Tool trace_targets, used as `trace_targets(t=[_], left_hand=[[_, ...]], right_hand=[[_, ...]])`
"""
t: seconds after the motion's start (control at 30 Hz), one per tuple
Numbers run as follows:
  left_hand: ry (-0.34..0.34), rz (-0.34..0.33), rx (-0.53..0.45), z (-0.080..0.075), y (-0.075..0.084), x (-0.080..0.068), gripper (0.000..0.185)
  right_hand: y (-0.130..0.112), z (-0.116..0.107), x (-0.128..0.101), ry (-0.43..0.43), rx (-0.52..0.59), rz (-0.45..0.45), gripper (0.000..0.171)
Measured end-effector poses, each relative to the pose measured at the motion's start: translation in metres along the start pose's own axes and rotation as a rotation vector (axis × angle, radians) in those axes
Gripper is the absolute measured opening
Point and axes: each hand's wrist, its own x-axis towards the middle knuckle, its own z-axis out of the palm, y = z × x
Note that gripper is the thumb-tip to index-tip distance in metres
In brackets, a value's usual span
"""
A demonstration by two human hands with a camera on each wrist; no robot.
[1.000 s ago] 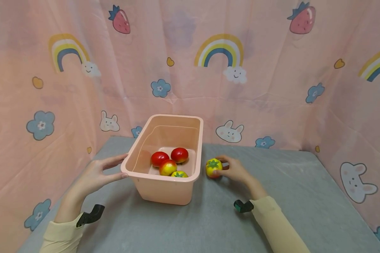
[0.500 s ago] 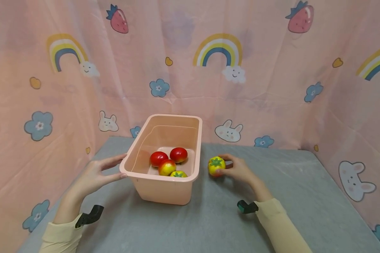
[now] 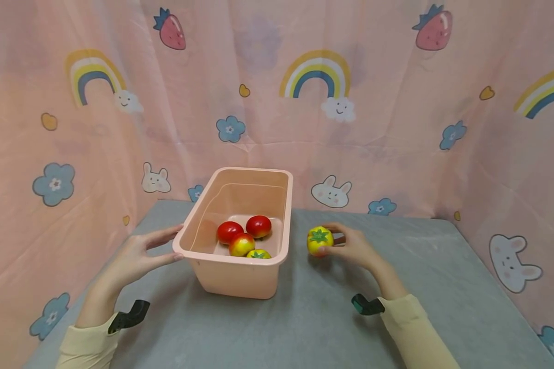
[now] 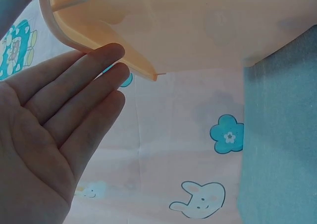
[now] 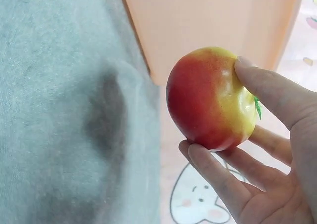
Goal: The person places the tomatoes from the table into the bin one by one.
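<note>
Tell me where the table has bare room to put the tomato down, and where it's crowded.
Bare grey table lies right of the right hand, out to the curtain, and in front of the pink bin, between the sleeves. Crowded: the gap between bin and held tomato, and the bin's left side, where the left hand touches its rim.

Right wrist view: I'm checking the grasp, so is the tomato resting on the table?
No, the right hand holds the tomato lifted off the grey table, with its shadow below.
</note>
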Motion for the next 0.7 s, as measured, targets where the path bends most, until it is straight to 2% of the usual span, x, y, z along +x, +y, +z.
trace_targets(t=[0.7], left_hand=[[0.007,0.002,0.008,0.000,0.002,0.000,0.058]], right_hand=[[-0.019,-0.020,-0.020,0.058,-0.035,-0.102,0.070]])
